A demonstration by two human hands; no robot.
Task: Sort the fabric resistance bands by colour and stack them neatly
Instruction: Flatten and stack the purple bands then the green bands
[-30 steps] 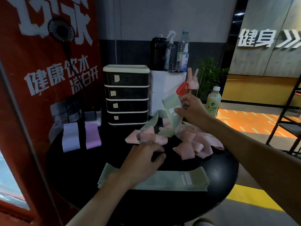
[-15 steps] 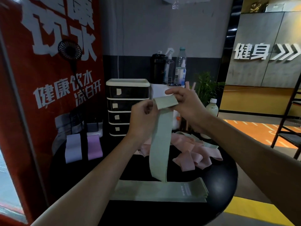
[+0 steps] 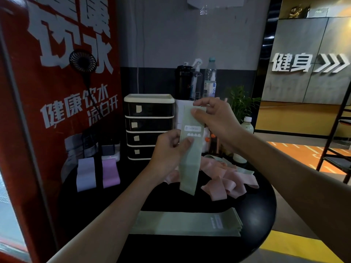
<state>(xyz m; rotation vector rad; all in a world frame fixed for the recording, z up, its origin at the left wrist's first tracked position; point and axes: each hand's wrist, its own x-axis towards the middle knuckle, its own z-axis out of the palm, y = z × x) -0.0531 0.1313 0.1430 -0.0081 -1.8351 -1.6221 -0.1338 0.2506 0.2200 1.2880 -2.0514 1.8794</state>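
you have one green band [image 3: 190, 168] up in the air over the middle of the bench [image 3: 262, 211], hanging lengthwise. your right hand [image 3: 214, 122] pinches its top end between thumb and fingers. your left hand [image 3: 169, 149] pinches its left edge about midway down, just below the white label. the lower end hangs free, clear of the bench top.

the green stack [image 3: 186, 223] lies flat at the near edge of the bench, running left to right, with a label showing toward its right end. the pink heap [image 3: 228, 181] sits behind the hanging band, loose and tangled, with a strip or two of green mixed in at the back. the lilac band [image 3: 85, 173] and the purple band [image 3: 111, 171] lie side by side at the far left, well apart from all this.

to do this step well, i'd judge you should:
- slide your left hand down toward the free end so the band is taut and flat, with no twist.
- turn it level and match its label to the labelled end of the stack.
- lower one end first, line up the long edges, then smooth the rest down.
- let go only once it lies square, since soft fabric like this will likely creep and fan the pile.
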